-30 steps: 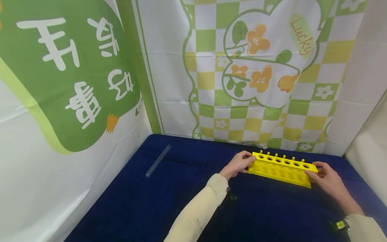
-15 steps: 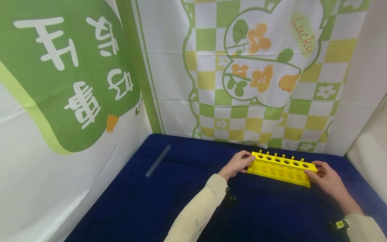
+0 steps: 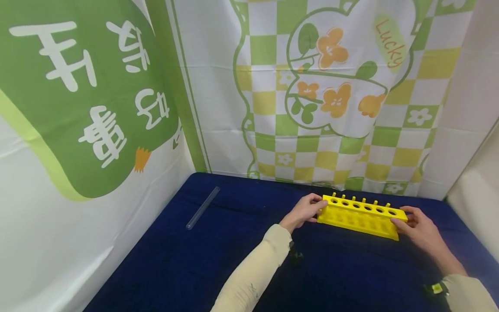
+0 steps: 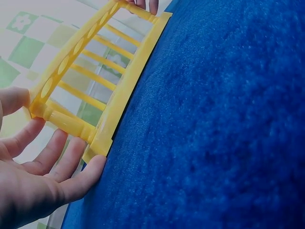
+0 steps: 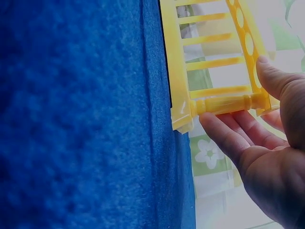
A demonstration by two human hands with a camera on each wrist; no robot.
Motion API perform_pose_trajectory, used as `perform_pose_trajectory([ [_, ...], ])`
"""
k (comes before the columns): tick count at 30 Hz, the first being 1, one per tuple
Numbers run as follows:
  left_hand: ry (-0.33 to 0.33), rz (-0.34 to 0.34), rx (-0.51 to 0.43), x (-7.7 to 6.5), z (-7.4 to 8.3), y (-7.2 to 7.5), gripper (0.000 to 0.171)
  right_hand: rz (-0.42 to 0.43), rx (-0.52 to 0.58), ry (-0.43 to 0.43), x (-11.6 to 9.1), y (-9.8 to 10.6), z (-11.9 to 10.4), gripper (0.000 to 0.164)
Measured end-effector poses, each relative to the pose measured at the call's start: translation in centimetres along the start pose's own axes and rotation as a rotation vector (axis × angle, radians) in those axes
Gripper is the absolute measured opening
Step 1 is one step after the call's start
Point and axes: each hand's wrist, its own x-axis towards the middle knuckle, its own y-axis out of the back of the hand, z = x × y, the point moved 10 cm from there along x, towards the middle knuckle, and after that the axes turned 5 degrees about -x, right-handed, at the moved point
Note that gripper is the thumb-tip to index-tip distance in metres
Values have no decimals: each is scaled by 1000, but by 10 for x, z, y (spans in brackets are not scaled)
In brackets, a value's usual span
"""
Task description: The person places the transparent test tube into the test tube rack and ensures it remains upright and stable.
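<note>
A yellow test tube rack (image 3: 358,222) with a row of round holes and short pegs along its back stands at the right on dark blue cloth. My left hand (image 3: 305,212) grips its left end, thumb at the top plate. In the left wrist view, the fingers of that hand lie along the end post of the rack (image 4: 125,95). My right hand (image 3: 422,229) holds the other end; the right wrist view shows its thumb (image 5: 274,78) at the top plate and fingers against the post. A clear test tube (image 3: 203,208) lies on the cloth at the left.
Dark blue cloth (image 3: 163,268) covers the table. A white and green printed curtain (image 3: 269,99) hangs close behind the rack, and another printed sheet (image 3: 89,225) borders the left side. A pale wall stands at the right.
The head view has shifted slightly. Both hands keep their hold on the rack, which sits at nearly the same spot; the test tube lies as before.
</note>
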Motion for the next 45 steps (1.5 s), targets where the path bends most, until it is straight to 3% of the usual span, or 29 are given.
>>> perform_pose_trajectory([
  [45, 8, 59, -5, -2, -6, 16, 32, -29, 6, 3, 2, -8, -16, 76],
])
